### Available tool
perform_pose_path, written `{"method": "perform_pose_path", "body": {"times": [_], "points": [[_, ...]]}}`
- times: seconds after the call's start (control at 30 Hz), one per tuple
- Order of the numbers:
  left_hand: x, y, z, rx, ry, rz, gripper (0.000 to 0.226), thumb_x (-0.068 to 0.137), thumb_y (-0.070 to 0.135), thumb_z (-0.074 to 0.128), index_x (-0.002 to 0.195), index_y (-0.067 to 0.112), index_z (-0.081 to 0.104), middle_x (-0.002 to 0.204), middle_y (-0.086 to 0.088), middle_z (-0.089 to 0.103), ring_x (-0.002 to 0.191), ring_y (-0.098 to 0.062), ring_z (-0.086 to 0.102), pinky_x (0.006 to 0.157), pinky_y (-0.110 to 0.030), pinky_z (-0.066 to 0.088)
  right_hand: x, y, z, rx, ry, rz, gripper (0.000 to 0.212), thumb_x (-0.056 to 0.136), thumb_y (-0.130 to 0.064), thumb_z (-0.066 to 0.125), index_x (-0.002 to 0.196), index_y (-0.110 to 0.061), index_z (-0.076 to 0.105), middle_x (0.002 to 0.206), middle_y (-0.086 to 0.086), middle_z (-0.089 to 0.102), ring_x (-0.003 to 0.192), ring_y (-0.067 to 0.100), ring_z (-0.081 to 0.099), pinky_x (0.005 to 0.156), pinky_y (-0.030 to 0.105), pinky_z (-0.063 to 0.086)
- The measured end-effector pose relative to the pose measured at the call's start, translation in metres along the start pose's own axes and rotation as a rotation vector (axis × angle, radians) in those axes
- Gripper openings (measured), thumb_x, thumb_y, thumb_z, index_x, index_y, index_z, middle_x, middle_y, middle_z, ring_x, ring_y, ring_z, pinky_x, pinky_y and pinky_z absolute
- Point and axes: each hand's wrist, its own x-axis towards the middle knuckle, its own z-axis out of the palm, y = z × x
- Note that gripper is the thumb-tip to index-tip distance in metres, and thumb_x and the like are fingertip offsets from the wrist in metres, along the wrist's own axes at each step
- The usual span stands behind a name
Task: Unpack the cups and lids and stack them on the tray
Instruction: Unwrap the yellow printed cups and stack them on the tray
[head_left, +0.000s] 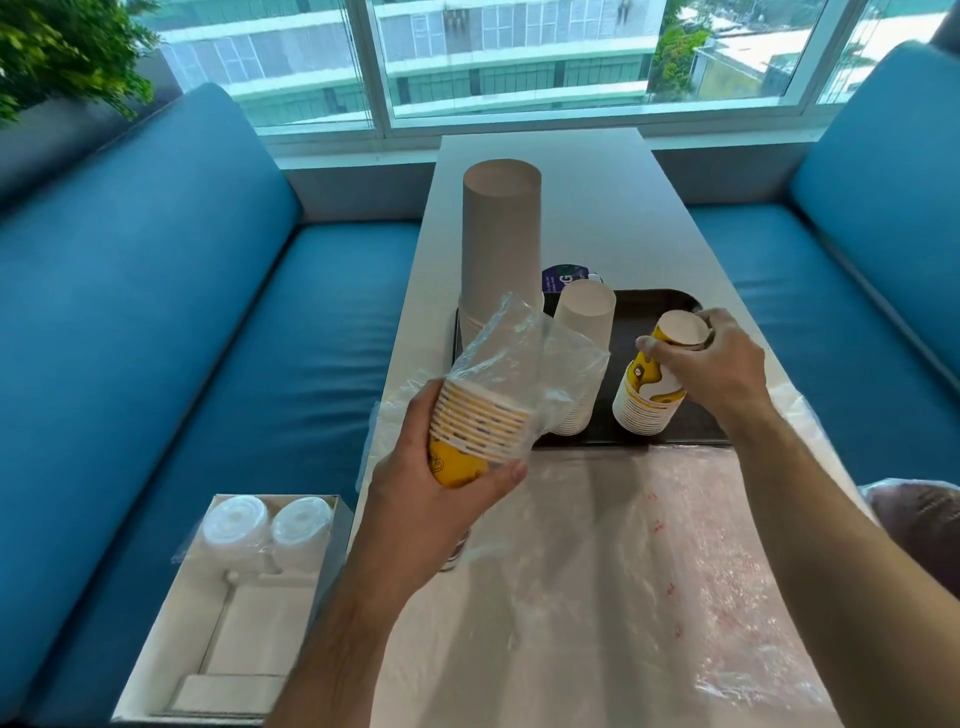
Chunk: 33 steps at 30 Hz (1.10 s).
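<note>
- Left hand (441, 499): grip wrapped round a short nested stack of yellow cups (478, 428), held tilted above the near-left corner of the tray, rims pointing up and right. Thumb lies across the bottom cup.
- Clear plastic sleeve (511, 353) hangs loose over the rim end of that held stack, open and crumpled.
- Right hand (719, 371): grip on the top of a second yellow cup stack (647, 395), fingertips pinching round the uppermost cup base. This stack stands upside down on the tray, leaning slightly left.
- Yellow cups carry a cartoon print; no text readable on them.
- Dark tray (644, 306) sits on the white bench (597, 208), with three stacks on it: tall plain white cup stack (501, 234) at far left, shorter white cup stack (582, 338) beside it, the yellow stack at right. All upside down.
- Round dark-blue label (563, 278) behind the shorter white stack, partly hidden; a large "G" shows, the rest too small to read.
- Clear plastic sheeting (649, 571) covers the near bench; faint red print on it, illegible.
- Open white box (249, 597) on the blue seat (182, 338) at left holds two bagged stacks of clear lids (265, 522) at its far end.
</note>
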Motion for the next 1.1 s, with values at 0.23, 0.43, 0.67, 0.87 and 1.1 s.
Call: {"method": "perform_pose_path", "body": {"times": [0.23,0.43,0.67,0.87,1.1], "points": [[-0.001,-0.012,0.003,0.094,0.01,0.06,0.089,0.076,0.043,0.083,0.129,0.063,0.014,0.107,0.035,0.049,0.09,0.008,0.062,0.062,-0.005,0.05,-0.005,0.004,0.011,-0.098,0.049,-0.062,0.07,0.074,-0.058,0.082,0.121,-0.015,0.051,0.114,0.011,0.062,0.104,0.028,0.06,0.078,0.035,0.051],[-0.001,-0.015,0.001,0.187,-0.052,0.122,0.088,0.074,0.053,0.08,0.134,0.064,0.016,0.114,0.028,0.052,0.096,-0.004,0.064,0.079,-0.025,0.06,-0.011,0.001,-0.002,-0.089,-0.012,-0.029,0.091,0.057,-0.07,0.085,0.123,-0.017,0.052,0.122,0.009,0.05,0.115,0.027,0.053,0.092,0.042,0.052],[-0.006,-0.016,0.003,0.244,-0.081,0.124,0.09,0.077,0.054,0.078,0.139,0.061,0.013,0.131,0.017,0.048,0.11,-0.011,0.059,0.093,-0.039,0.059,-0.049,-0.053,-0.052,0.229,-0.04,-0.355,0.012,0.093,-0.018,0.07,0.098,-0.028,0.068,0.097,-0.013,0.07,0.09,0.014,0.066,0.07,0.018,0.051],[-0.011,-0.006,0.007,0.231,-0.109,0.154,0.091,0.07,0.063,0.072,0.14,0.061,0.013,0.134,0.018,0.044,0.114,-0.012,0.057,0.094,-0.041,0.058,-0.069,-0.078,-0.06,0.177,-0.669,-0.494,0.029,0.091,-0.002,0.069,0.085,-0.03,0.076,0.078,-0.013,0.074,0.066,0.003,0.066,0.067,0.012,0.051],[-0.016,-0.002,0.01,0.275,-0.117,0.172,0.089,0.078,0.059,0.073,0.135,0.069,0.004,0.134,0.021,0.042,0.116,-0.009,0.054,0.097,-0.041,0.056,-0.08,-0.086,-0.054,0.145,-0.932,-0.585,0.026,0.082,-0.027,0.072,0.106,-0.017,0.079,0.099,-0.015,0.076,0.095,0.01,0.071,0.084,0.017,0.054]]}}
